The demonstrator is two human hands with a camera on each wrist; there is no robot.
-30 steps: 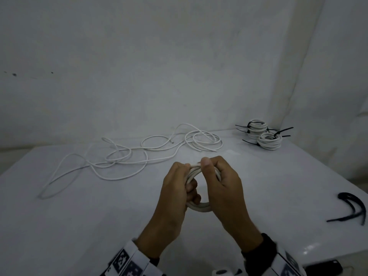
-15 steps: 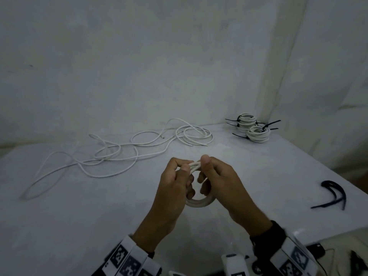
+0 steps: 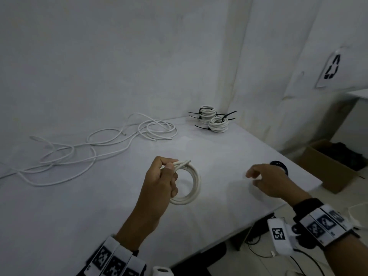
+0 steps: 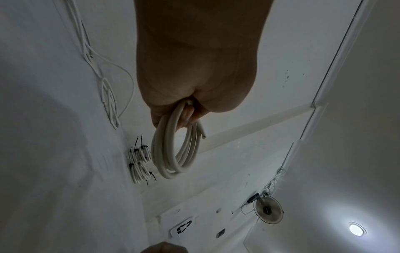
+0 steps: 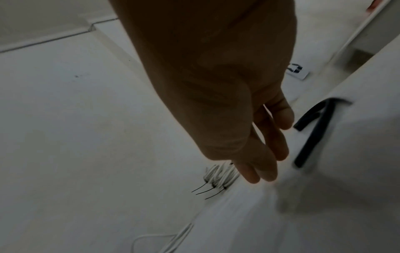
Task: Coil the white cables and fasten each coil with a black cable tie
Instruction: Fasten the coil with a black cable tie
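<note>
Starting at the desk's [image 3: 59, 226] left edge, loose white cables [image 3: 89, 148] sprawl in open loops toward the far edge, not yet wound. At the far right corner sit two finished coils [image 3: 214, 120], each cinched with a black tie whose tail sticks out.

Nearer the front edge, the left hand [image 3: 161, 180] grips a freshly wound coil [image 3: 189, 184], thumb and fingers pinching the bunched turns at its top so the ring hangs below, clear of the desk. One cut end juts out beside the thumb.

To the right, the right hand [image 3: 266, 180] holds nothing, fingers relaxed and spread, reaching toward the black cable ties [image 3: 278, 165] that lie by the desk's right edge. These lie just beyond its fingertips, on the side away from the coil, so this hand is plainly the nearer one and the natural one to fetch a tie. Their straight parts seem to run roughly along the line of the reach, though blur makes that uncertain.

From the head, the knuckles hide most of the ties; only a dark curve shows. The right wrist view shows black cable ties [image 5: 314, 126] in full length just past the fingertips [image 5: 281, 119], not touched. The left wrist view shows the coil [image 4: 173, 150] as several turns, untied.
</note>
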